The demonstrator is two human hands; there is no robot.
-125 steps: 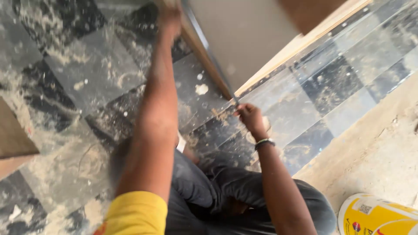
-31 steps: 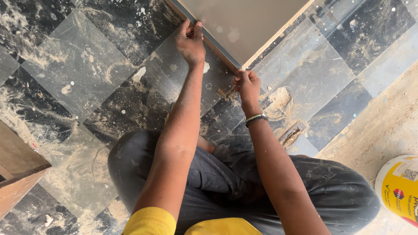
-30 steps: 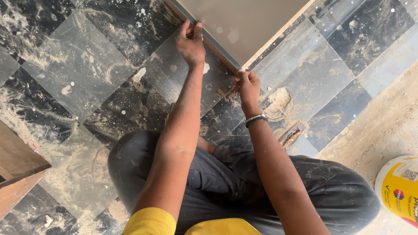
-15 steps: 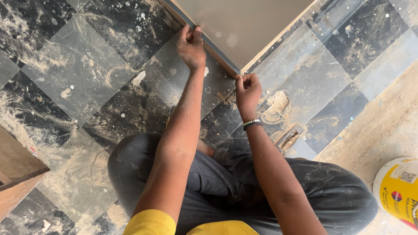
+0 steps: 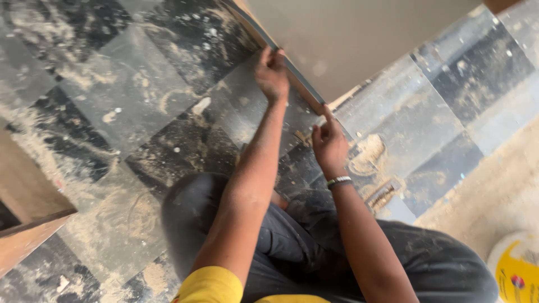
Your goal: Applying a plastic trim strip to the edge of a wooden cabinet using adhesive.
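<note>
Left hand [image 5: 272, 72] up on the board [image 5: 359, 42], grip pinched on its dark edge strip [image 5: 292, 70]. Right hand [image 5: 330, 145] lower at the board's corner, grip loose, forefinger pressing the strip's end. The board stands tilted over the dusty tiled floor [image 5: 129, 101]; a yellow bucket [image 5: 516, 275] sits far right.

Both bare arms reach up the frame's middle. The left hand [image 5: 272, 72] curls its fingers shut at upper centre. The right hand [image 5: 329, 146], wrist banded, points its forefinger upward.
</note>
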